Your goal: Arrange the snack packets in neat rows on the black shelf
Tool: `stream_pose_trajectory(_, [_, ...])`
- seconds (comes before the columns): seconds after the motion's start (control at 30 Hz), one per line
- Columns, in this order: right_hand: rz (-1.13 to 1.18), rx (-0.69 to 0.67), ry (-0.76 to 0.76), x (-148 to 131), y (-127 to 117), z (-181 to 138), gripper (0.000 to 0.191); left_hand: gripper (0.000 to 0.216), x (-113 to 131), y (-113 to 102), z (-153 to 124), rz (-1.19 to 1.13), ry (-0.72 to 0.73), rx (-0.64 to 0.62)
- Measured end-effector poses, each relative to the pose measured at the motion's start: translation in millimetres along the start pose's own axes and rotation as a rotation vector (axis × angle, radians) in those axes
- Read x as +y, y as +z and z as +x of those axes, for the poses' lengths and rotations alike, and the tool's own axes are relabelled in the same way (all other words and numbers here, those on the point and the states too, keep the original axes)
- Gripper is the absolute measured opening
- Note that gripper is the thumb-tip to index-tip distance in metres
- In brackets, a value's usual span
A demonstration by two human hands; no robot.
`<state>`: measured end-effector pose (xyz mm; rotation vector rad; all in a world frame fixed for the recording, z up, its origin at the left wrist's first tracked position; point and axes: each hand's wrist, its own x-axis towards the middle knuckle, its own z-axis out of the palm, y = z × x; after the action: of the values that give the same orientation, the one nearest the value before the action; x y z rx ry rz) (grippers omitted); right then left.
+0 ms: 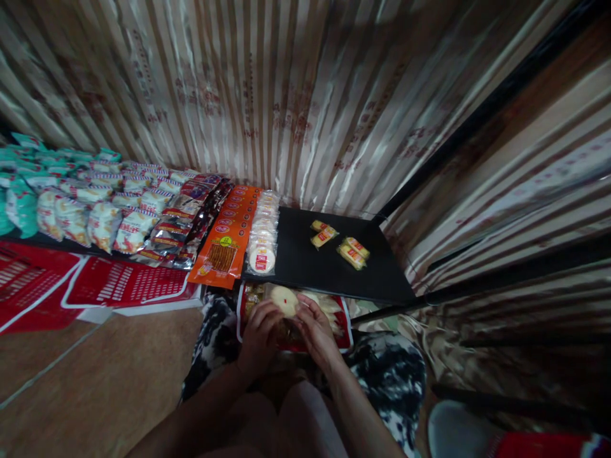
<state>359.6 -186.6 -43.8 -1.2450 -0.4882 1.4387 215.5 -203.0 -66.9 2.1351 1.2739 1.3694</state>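
Between my two hands is a round pale wrapped cake (283, 300) with a small red mark at its centre. My left hand (260, 329) grips its left side, fingers curled at the edge. On the right side, my right hand (312, 323) holds it with thumb and fingers. Below the cake, a red basket with a white rim (351, 331) rests at my lap, with more wrapped snacks in it. At the edge of the black shelf (305, 267) just ahead lies a row of round white wrapped cakes (262, 257).
Small yellow wrapped snacks (353, 252) lie on the shelf's right part. Left of the round cakes are an orange snack packet (224, 238), dark packets (176, 226), white bags (105, 226) and teal bags (21, 203). Red baskets (128, 280) stand below. A striped curtain (267, 95) hangs behind.
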Motion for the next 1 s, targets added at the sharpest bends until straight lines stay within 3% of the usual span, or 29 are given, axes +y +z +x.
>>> stream_pose_trajectory(0.2, [0.045,-0.005,0.123,1.4,1.4,1.4,0.027,0.037,-5.0,-2.3,-1.4,0.067,-0.184,0.052])
stream_pose_trajectory(0.4, [0.153,-0.041,0.322,-0.3,2.7,1.5,0.01,0.03,-10.9,-7.5,18.4,-0.188,-0.41,-0.009])
stream_pose_trajectory(0.5, [0.103,-0.038,0.357,-4.8,3.2,-1.7,0.016,0.022,-15.9,-2.3,22.4,-0.332,-0.557,0.024])
stream_pose_trajectory(0.63, [-0.079,-0.069,0.433,-9.8,-2.4,-7.2,0.041,0.017,-19.8,7.4,21.5,-0.448,-0.686,0.055])
stream_pose_trajectory(0.7, [-0.251,-0.074,0.392,-9.9,-9.1,-7.8,0.051,0.015,-20.1,9.9,21.5,-0.443,-0.695,0.065])
stream_pose_trajectory(0.83, [-0.647,-0.066,0.072,-11.2,-23.0,-4.5,0.054,0.013,-19.4,9.7,27.1,-0.348,-0.641,0.077])
stream_pose_trajectory(0.9, [-0.722,-0.074,-0.07,-15.1,-25.4,-3.2,0.053,0.012,-18.4,9.1,32.5,-0.302,-0.592,0.064])
stream_pose_trajectory(1.0, [-0.662,-0.096,-0.184,-22.8,-22.5,-3.1,0.048,0.013,-16.2,10.4,41.5,-0.273,-0.558,0.054])
